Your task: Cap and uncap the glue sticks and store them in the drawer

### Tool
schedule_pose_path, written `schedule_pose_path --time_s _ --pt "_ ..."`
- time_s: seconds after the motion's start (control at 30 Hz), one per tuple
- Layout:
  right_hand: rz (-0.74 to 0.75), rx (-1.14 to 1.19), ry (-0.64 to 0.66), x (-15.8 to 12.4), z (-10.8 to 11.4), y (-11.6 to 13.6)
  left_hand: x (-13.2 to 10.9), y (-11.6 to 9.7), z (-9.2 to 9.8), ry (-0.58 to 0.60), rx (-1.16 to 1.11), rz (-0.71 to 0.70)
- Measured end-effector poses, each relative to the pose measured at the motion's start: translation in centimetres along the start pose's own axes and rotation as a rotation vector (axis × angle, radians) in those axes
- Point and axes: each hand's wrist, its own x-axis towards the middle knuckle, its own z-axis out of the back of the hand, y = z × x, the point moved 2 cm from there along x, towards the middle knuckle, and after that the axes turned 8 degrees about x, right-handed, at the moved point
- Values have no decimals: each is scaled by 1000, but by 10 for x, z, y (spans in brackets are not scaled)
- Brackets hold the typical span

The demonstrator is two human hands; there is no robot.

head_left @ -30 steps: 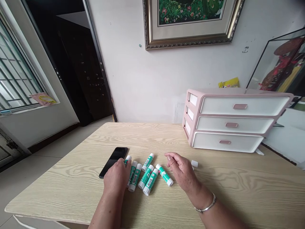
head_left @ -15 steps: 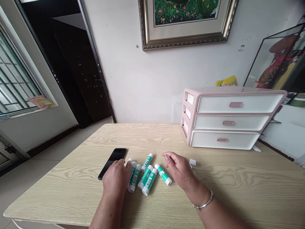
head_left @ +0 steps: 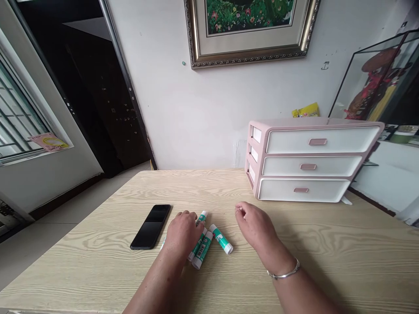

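Green-and-white glue sticks lie in a loose group on the wooden table. My left hand (head_left: 183,233) reaches over them, its fingers curled down at the rear glue stick (head_left: 202,216). The fingertips are hidden, so I cannot tell if they grip it. Two front sticks, including one glue stick (head_left: 202,250), lie side by side beside this hand. A separate glue stick (head_left: 221,239) slants toward my right hand (head_left: 257,226). That hand rests near the table with fingers bent into a pinch, and what is in it, if anything, is hidden. Sticks on the left are mostly covered by my left hand.
A black phone (head_left: 150,227) lies left of my left hand. A pink-and-white drawer unit (head_left: 307,166) stands at the back right, with a yellow packet (head_left: 306,110) behind its top. The wooden table (head_left: 81,270) ends at a wall with a framed picture (head_left: 250,56).
My left hand has moved right, from the left glue sticks to the rear one. My right hand has drawn slightly right, its fingers more curled, and now hides the white cap. The view has shifted slightly.
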Motion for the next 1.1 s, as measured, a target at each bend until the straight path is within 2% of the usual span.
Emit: schedule_pose_path --time_s 0.17,0.43,0.8,1.1 --pt "-155 -171 185 5 18 -14 4 -4 -1 19 10 -22" --pt "-76 -298 310 -6 13 -10 11 2 -15 6 32 -29" --pt "-73 -262 356 -6 2 -9 12 4 -20 -6 -16 0" --pt "-32 -237 351 -10 2 -5 2 9 -6 -58 -226 93"
